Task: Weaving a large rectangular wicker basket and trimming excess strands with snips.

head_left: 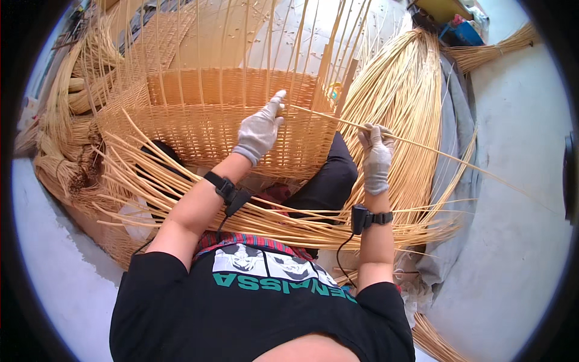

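Note:
A half-woven wicker basket [211,136] with tall upright canes sits before me. My gloved left hand [259,130] is at its near wall, fingers closed around the end section of a long thin cane [325,116] just below the woven rim. My gloved right hand [374,154], to the right of the basket, grips the same cane, which slants down to the right past it. A loose bundle of canes [157,190] lies across my lap under my forearms.
Long cane piles stand at the right [410,78] and left [66,133]. A grey cloth [452,108] lies beside the right pile. A blue container [467,33] and another cane bundle [494,54] are at the top right. My bent knee [335,172] is below the basket.

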Available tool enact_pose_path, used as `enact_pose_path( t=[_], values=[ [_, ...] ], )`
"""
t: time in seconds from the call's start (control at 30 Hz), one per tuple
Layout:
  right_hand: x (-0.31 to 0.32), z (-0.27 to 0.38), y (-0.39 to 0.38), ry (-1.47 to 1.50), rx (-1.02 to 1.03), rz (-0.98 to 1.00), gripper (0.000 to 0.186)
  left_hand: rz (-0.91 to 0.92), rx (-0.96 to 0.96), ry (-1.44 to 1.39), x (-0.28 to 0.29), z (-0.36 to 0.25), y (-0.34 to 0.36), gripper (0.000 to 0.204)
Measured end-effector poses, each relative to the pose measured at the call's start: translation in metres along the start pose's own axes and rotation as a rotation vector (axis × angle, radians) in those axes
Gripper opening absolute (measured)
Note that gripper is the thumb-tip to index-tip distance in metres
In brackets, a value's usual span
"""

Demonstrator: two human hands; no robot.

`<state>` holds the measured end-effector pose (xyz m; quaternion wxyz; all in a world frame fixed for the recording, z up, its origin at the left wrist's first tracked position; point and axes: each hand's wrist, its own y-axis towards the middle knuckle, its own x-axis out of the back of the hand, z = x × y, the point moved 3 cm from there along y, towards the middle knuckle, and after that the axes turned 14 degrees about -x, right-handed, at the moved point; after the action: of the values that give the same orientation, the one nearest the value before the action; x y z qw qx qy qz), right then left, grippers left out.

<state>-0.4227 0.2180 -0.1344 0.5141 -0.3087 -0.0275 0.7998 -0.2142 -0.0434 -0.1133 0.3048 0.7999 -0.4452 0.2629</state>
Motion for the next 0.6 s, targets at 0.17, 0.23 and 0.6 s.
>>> enact_pose_path(
  t=[0.17, 0.23, 0.6],
  values=[
    [0.015, -0.002, 0.028, -0.030, -0.116, 0.057, 0.007, -0.285, -0.096, -0.178, -0.001, -0.042, 0.038, 0.048],
    [0.017, 0.004, 0.030, -0.038, -0.152, 0.079, 0.007, 0.055, 0.283, -0.650, -0.033, -0.045, 0.059, 0.038],
    [-0.166, 0.074, 0.102, -0.947, 0.361, 0.206, 0.078, -0.003, 0.409, -0.664, -0.084, -0.028, 0.061, 0.038]
  ],
)
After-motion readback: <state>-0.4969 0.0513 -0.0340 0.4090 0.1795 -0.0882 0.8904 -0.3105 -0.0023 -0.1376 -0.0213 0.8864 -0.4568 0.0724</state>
